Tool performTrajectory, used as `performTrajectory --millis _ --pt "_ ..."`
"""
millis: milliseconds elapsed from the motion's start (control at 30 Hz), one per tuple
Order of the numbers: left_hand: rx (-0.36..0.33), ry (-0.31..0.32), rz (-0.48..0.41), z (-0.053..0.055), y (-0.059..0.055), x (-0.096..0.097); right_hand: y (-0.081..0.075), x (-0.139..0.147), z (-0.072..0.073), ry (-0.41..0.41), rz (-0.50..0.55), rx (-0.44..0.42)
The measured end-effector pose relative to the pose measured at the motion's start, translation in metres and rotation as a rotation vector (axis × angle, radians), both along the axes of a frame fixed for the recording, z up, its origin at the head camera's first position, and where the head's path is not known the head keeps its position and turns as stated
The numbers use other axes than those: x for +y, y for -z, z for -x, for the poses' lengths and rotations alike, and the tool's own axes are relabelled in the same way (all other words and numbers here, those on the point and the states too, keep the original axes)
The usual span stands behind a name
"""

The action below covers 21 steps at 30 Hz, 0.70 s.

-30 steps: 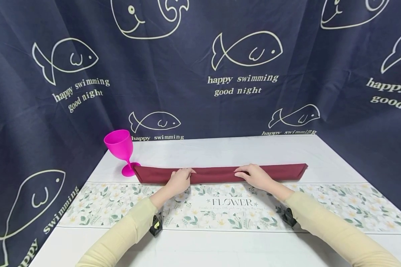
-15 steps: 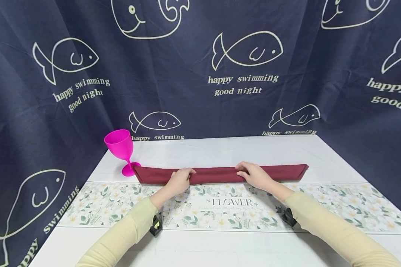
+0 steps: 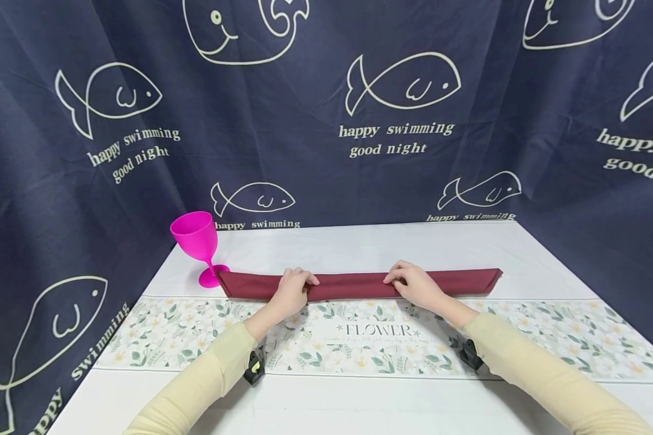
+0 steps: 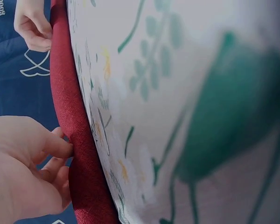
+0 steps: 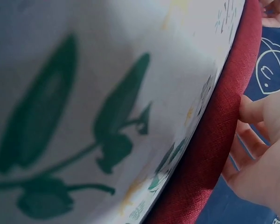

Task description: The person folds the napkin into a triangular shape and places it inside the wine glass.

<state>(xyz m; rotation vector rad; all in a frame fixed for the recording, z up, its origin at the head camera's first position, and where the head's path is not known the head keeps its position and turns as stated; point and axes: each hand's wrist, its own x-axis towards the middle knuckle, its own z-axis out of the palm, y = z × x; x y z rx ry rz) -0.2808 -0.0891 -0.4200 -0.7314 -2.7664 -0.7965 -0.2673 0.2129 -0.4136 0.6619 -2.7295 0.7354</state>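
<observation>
A dark red cloth [image 3: 354, 285], folded into a long narrow strip, lies across the middle of the table in the head view. My left hand [image 3: 291, 291] grips it left of centre with bent fingers; the left wrist view shows that thumb and the fingers [image 4: 60, 179] against the cloth's far side. To the right of centre, my right hand [image 3: 418, 288] pinches the same strip, its thumb [image 5: 252, 109] on the edge in the right wrist view. Some fingertips are hidden by the cloth and the hands. Beside the strip's left end stands a bright pink goblet [image 3: 196, 238].
Under my forearms a flower-print runner [image 3: 196, 338] crosses the white table [image 3: 359, 402]. Its lettering lies between my arms. The goblet's base is very close to the cloth's left corner. A dark blue fish-print curtain [image 3: 305, 139] encloses the back and sides.
The cloth and goblet keep their places. Both hands have risen slightly at the knuckles, and the right hand's fingers are more bent over the strip than before.
</observation>
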Motion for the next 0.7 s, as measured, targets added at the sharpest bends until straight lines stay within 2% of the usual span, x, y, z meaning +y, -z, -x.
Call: performTrajectory --millis 133,267,500,700 --pt "-0.003 0.007 -0.020 0.0006 -0.0007 -0.0004 -0.0014 0.0000 -0.0019 0.009 0.009 -0.017" --pt "-0.017 0.047 -0.038 0.0026 -0.0018 0.0003 -0.0021 -0.0003 -0.0031 -0.001 -0.002 0.019" --pt "-0.111 0.036 -0.070 0.0018 -0.0037 0.0019 -0.0006 -0.0015 -0.0035 0.002 -0.037 0.017" --pt "-0.122 0.049 -0.020 -0.0003 -0.0049 0.0023 -0.0005 -0.0013 -0.0046 0.002 -0.066 -0.003"
